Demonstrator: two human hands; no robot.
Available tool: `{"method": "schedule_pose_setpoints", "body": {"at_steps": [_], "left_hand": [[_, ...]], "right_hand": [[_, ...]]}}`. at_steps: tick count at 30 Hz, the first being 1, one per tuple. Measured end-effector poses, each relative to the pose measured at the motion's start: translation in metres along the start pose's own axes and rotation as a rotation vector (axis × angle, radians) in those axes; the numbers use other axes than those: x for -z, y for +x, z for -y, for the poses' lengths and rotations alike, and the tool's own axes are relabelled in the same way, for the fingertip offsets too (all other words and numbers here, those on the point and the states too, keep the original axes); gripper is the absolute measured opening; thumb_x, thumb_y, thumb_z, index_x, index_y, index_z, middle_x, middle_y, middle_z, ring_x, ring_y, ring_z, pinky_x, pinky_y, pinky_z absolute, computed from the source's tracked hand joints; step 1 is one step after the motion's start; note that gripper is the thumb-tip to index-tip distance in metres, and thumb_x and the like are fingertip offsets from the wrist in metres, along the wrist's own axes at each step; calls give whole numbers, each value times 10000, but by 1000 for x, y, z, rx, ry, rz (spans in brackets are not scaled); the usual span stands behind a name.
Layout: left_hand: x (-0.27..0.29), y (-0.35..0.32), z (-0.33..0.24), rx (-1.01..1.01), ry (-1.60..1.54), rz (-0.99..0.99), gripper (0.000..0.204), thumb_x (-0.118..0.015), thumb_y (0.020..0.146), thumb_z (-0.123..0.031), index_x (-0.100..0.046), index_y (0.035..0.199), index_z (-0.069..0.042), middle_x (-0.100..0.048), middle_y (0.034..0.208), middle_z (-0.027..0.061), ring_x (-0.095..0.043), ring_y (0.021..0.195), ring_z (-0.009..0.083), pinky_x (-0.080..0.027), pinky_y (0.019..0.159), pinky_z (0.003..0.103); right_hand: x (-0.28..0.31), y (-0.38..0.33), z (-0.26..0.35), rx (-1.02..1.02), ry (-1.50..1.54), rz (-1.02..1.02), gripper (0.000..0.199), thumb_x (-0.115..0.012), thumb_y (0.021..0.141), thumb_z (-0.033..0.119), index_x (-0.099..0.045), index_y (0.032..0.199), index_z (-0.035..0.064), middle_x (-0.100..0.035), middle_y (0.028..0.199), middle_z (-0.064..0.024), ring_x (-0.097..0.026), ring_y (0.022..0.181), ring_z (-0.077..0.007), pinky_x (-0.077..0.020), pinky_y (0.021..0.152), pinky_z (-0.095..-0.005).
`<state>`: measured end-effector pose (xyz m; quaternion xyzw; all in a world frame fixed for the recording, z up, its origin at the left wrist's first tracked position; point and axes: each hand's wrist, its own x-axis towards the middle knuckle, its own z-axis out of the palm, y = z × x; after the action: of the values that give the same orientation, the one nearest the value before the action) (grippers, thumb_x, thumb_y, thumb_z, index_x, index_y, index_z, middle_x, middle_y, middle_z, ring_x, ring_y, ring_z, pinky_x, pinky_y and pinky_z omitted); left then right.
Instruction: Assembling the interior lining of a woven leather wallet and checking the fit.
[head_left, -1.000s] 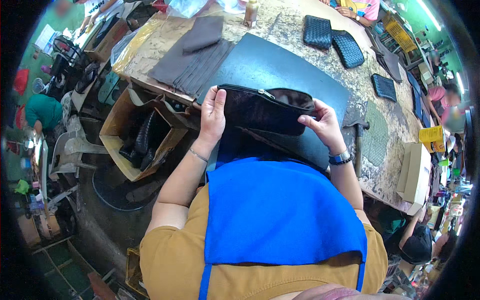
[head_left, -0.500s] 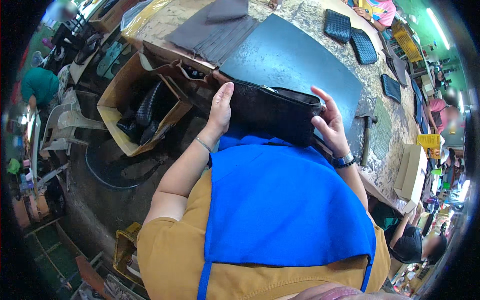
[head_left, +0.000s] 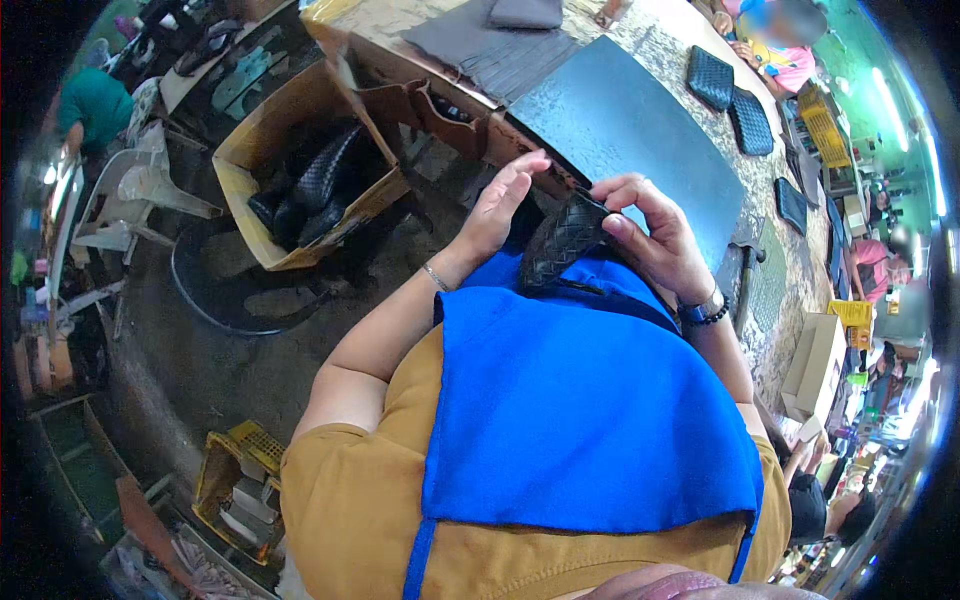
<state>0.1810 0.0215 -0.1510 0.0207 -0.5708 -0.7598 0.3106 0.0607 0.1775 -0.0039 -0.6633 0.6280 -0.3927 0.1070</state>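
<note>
Moved since the earlier frame: black woven pouch [head_left: 562, 243], formerly spread broadside between both hands at the tabletop edge, now turned end-on and drawn in against the blue apron [head_left: 590, 420].

Item 1. Pouch, black, woven surface; held tilted, upper end toward the dark cutting mat [head_left: 640, 130], lower end resting at the apron bib. Position close to the body probably serves inspection of an edge or end (which one cannot be told).

Item 2. Right hand [head_left: 655, 235]: grip pinching the pouch's upper end, thumb and fingers curled over it; wristwatch and bead bracelet at the wrist.

Item 3. Left hand [head_left: 500, 205]: fingers spread and flat, palm laid against the pouch's left side, bracing rather than clasping.

Item 4. Tabletop [head_left: 690, 40], stone-patterned: carries the mat, grey folded material [head_left: 490, 45], two further woven pieces [head_left: 730, 100] well apart from the hands.

Item 5. Cardboard box [head_left: 310, 165] on the floor to the left, holding similar dark woven goods (presumably finished stock kept within reach).
</note>
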Motion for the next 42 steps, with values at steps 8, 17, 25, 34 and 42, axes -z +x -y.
{"method": "schedule_pose_setpoints", "body": {"at_steps": [8,17,25,34,42], "left_hand": [[19,-20,-108,-128,570,260,296,-769,798,-247,-677,1036,-98,-682,1054,15,-604,1076,184,-148,1145,511],[5,-46,-152,-171,975,218,239,-796,741,-316,-726,906,-157,-674,859,-31,-638,912,145,-130,1127,600],[-29,-50,-154,-364,1312,319,187,-698,830,-309,-668,937,-158,-643,865,6,-618,935,206,-222,1090,602],[-11,-28,-183,-147,1313,63,197,-680,852,-305,-674,915,-119,-684,917,52,-622,872,210,-350,843,393],[106,16,-221,-289,1796,-477,200,-661,886,-325,-687,962,-143,-701,1017,1,-628,989,208,-268,1018,559]], "right_hand": [[-26,8,21,-416,300,192,173,-658,916,147,-612,1033,30,-634,926,-16,-553,884,-73,-463,780,-249],[-26,6,41,-163,22,263,174,-672,886,167,-649,1040,89,-683,998,-52,-649,991,-219,-328,1067,-533],[-15,-16,50,-156,-94,319,143,-630,902,154,-612,1027,86,-656,1008,-70,-613,1047,-261,-230,1103,-579],[14,-97,13,-335,233,-193,340,-661,859,41,-586,1191,38,-658,1089,-79,-594,1055,-173,-430,974,-336],[57,-152,-43,-439,142,-359,275,-672,863,52,-617,1129,11,-689,993,-80,-644,929,-149,-486,874,-296]]}}
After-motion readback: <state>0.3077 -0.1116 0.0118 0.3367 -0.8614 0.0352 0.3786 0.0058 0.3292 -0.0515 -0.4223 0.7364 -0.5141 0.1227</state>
